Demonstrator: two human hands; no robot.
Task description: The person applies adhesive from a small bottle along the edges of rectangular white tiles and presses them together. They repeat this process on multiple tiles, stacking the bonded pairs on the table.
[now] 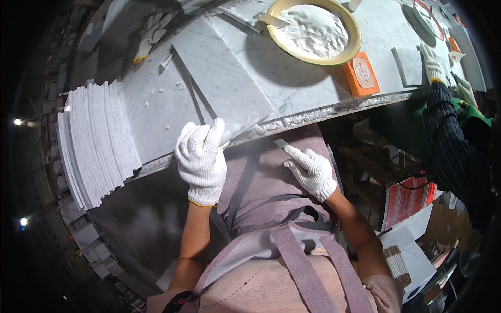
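My left hand [202, 163], in a white knit glove, is at the near edge of the worktable, fingers curled. A pale, smooth, rounded thing shows beside its fingertips; I cannot make out what it is. A grey marble tile [227, 73] lies just beyond, its near end close to the table edge. Lower and to the right, my gloved right hand [311, 171] is closed around a small flat scraper [281, 143], whose pale blade sticks out past the fingers in front of my apron. The scraper is apart from the tile.
Many thin tiles stand stacked on edge [99, 141] at left. A yellow-rimmed bowl [356, 44] of white paste holds another scraper [271, 20], with an orange box [361, 74] beside it. At right, a co-worker's gloved hand [432, 63] touches a smaller tile [408, 68].
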